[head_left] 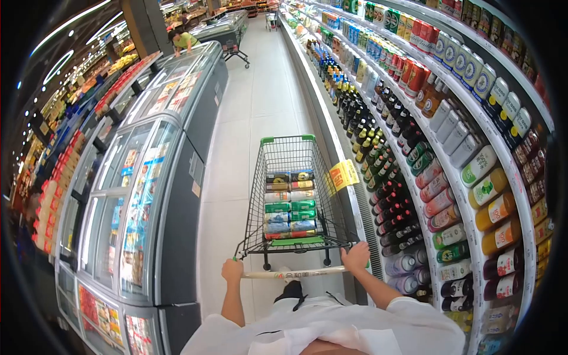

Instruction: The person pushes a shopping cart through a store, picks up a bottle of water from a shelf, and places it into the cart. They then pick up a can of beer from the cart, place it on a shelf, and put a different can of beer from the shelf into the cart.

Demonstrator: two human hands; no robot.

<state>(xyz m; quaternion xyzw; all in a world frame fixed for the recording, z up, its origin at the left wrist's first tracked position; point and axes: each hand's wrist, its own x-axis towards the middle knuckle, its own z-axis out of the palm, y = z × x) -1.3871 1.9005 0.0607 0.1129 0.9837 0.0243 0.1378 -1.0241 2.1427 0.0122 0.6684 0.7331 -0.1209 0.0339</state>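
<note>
A wire shopping cart (254,201) with green trim stands in the aisle right in front of me. Rows of drink cans (290,216) lie in its basket: dark, pale, green and blue ones. My left hand (232,270) is closed round the left end of the cart's pale handlebar (294,273). At the opposite end, near the basket's rear corner, my right hand (355,257) is wrapped round the handle. The fingertips of both hands are partly hidden.
Refrigerated shelves (435,236) with bottles and cans line the right side, with a yellow price sign (343,176) at the edge. Glass-topped freezers (142,195) run along the left. Farther off are a person in a yellow-green top (187,41) and another cart (237,54).
</note>
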